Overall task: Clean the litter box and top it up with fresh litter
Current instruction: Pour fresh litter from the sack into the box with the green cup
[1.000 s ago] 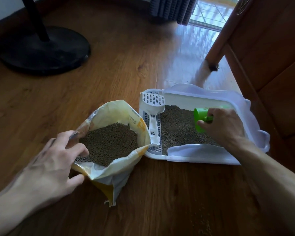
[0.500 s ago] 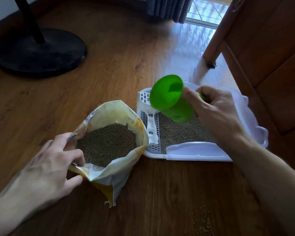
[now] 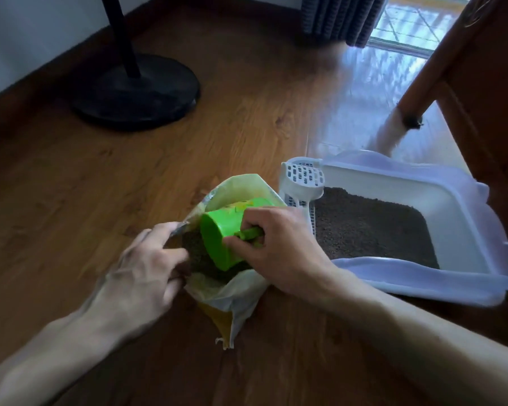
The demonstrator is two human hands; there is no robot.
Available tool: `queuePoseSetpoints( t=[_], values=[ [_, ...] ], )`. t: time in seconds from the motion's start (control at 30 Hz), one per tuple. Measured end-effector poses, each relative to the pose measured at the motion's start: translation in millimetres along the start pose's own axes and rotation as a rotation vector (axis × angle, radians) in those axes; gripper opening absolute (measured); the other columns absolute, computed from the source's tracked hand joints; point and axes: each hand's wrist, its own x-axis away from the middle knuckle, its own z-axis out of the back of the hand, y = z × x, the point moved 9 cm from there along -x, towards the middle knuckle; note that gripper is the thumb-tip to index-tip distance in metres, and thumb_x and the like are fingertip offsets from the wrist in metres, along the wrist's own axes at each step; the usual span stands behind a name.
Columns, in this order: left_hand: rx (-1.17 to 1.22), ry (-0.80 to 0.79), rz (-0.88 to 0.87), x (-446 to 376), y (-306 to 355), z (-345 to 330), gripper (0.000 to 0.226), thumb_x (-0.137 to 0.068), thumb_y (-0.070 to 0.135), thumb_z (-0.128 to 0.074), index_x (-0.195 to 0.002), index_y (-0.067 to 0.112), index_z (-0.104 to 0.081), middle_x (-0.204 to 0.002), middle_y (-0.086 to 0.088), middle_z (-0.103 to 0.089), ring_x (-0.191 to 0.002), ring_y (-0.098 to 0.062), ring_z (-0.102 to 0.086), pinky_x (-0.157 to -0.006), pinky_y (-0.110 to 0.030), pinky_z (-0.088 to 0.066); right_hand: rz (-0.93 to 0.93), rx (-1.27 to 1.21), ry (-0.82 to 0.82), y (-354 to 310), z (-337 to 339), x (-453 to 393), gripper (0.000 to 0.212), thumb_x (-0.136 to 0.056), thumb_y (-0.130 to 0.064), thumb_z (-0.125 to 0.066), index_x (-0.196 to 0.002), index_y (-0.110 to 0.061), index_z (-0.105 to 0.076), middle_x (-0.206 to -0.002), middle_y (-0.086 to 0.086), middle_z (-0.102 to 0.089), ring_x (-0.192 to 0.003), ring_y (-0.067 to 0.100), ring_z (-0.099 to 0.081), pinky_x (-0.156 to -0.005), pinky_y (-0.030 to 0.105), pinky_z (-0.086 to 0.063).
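Reaching in from the bottom edge of the view, two bare forearms are stretching over a wooden floor (image 3: 247,92), both cut off at the frame before the elbows. The left hand (image 3: 141,268) is pinching the near-left rim of an open yellow litter bag (image 3: 232,291), thumb and fingers curled on the plastic; motion blur is softening the fingertips. The right hand (image 3: 279,247) is gripping the handle of a green scoop cup (image 3: 220,238), fingers wrapped so tightly round it that most of the handle is hidden. The cup is lying tilted inside the bag's mouth, its open end facing left and pressing into the dark brown litter (image 3: 197,253); how much litter is inside the cup cannot be made out. Only a small patch of the bag's contents is showing, the cup and both hands covering the rest. Just beside the bag on the right, a white litter box (image 3: 452,206) is sitting on the floor, holding a level bed of the same brown granules, its far-right corner running off the frame. A white slotted scoop (image 3: 302,186) is standing in a side compartment at the box's left end. Farther back, a black round stand base (image 3: 135,89) is resting on the floor, its pole cut off at the top, and a wooden furniture leg (image 3: 417,92) is standing at the right. A dark curtain (image 3: 343,16) is hanging at the far edge.
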Motion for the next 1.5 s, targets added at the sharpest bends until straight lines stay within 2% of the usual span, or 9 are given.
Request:
queuePoseSetpoints(
  t=[0.1, 0.27, 0.4, 0.53, 0.77, 1.03, 1.2, 1.33, 1.5],
  values=[
    [0.017, -0.008, 0.006, 0, 1, 1, 0.033, -0.054, 0.005, -0.089, -0.07, 0.026, -0.069, -0.128, -0.015, -0.059, -0.108, -0.036, -0.061, -0.091, -0.043, -0.052, 0.257, 0.273, -0.102, -12, -27, 2, 0.03, -0.075, -0.034, -0.079, -0.067, -0.016, -0.056, -0.064, 0.0, -0.056, -0.068, 0.022, -0.054, -0.06, 0.031, -0.043],
    [0.011, -0.032, 0.032, 2, 5, 0, 0.03, -0.059, 0.01, -0.09, -0.071, 0.026, -0.069, -0.131, -0.012, -0.056, -0.113, -0.033, -0.058, -0.09, -0.042, -0.053, 0.323, 0.38, -0.217, -20, -63, 1, 0.023, -0.077, -0.025, -0.076, -0.072, -0.017, -0.055, -0.072, 0.001, -0.062, -0.074, 0.024, -0.057, -0.066, 0.034, -0.045],
    [-0.003, -0.036, 0.024, 1, 3, -1, 0.03, -0.058, 0.009, -0.09, -0.07, 0.025, -0.069, -0.13, -0.015, -0.057, -0.112, -0.035, -0.059, -0.088, -0.043, -0.055, 0.272, 0.246, -0.292, -11, -60, -1, 0.026, -0.087, -0.027, -0.063, -0.077, -0.019, -0.041, -0.078, 0.008, -0.06, -0.075, 0.026, -0.05, -0.07, 0.039, -0.042],
    [0.007, -0.037, 0.039, -1, 3, 1, 0.026, -0.063, 0.011, -0.087, -0.073, 0.026, -0.069, -0.133, -0.015, -0.055, -0.116, -0.035, -0.057, -0.09, -0.046, -0.054, 0.11, 0.073, -0.306, 6, -44, 3, 0.027, -0.091, -0.027, -0.059, -0.074, -0.01, -0.047, -0.07, 0.005, -0.052, -0.067, 0.024, -0.047, -0.06, 0.037, -0.036],
    [0.018, -0.025, 0.069, 4, 3, 7, 0.02, -0.07, 0.011, -0.082, -0.084, 0.023, -0.073, -0.14, -0.012, -0.051, -0.124, -0.033, -0.051, -0.099, -0.045, -0.048, -0.315, -0.371, -0.139, 51, -21, -1, 0.038, -0.093, -0.025, -0.057, -0.058, -0.018, -0.041, -0.056, -0.008, -0.04, -0.055, 0.009, -0.039, -0.054, 0.03, -0.033],
    [0.044, -0.013, 0.046, 4, 3, 10, 0.02, -0.073, 0.012, -0.081, -0.09, 0.022, -0.076, -0.137, -0.006, -0.052, -0.12, -0.029, -0.053, -0.096, -0.043, -0.051, -0.539, -0.811, 0.102, 76, -8, 11, 0.03, -0.089, -0.025, -0.059, -0.067, -0.006, -0.053, -0.061, 0.012, -0.046, -0.055, 0.022, -0.043, -0.054, 0.04, -0.038],
    [0.045, -0.021, 0.047, 3, 2, 10, 0.022, -0.073, 0.012, -0.081, -0.092, 0.021, -0.076, -0.137, -0.007, -0.052, -0.12, -0.03, -0.053, -0.096, -0.043, -0.05, -0.574, -0.928, 0.149, 77, -5, 18, 0.032, -0.098, -0.017, -0.054, -0.068, -0.006, -0.051, -0.063, 0.013, -0.046, -0.059, 0.024, -0.043, -0.055, 0.036, -0.039],
    [0.079, -0.007, 0.06, 3, 3, 13, 0.015, -0.077, 0.013, -0.078, -0.088, 0.021, -0.074, -0.136, -0.003, -0.052, -0.118, -0.028, -0.052, -0.092, -0.046, -0.052, -0.62, -1.161, 0.173, 75, -6, 21, 0.029, -0.099, -0.014, -0.051, -0.07, -0.009, -0.052, -0.053, -0.002, -0.048, -0.057, 0.018, -0.044, -0.054, 0.033, -0.037],
    [0.092, 0.004, 0.046, 3, 5, 15, 0.015, -0.076, 0.012, -0.079, -0.084, 0.023, -0.073, -0.132, -0.004, -0.054, -0.114, -0.028, -0.054, -0.086, -0.043, -0.053, -0.517, -1.073, 0.164, 70, 3, 24, 0.029, -0.099, -0.016, -0.052, -0.073, -0.003, -0.053, -0.061, 0.006, -0.049, -0.059, 0.019, -0.045, -0.055, 0.034, -0.039]
  ],
)
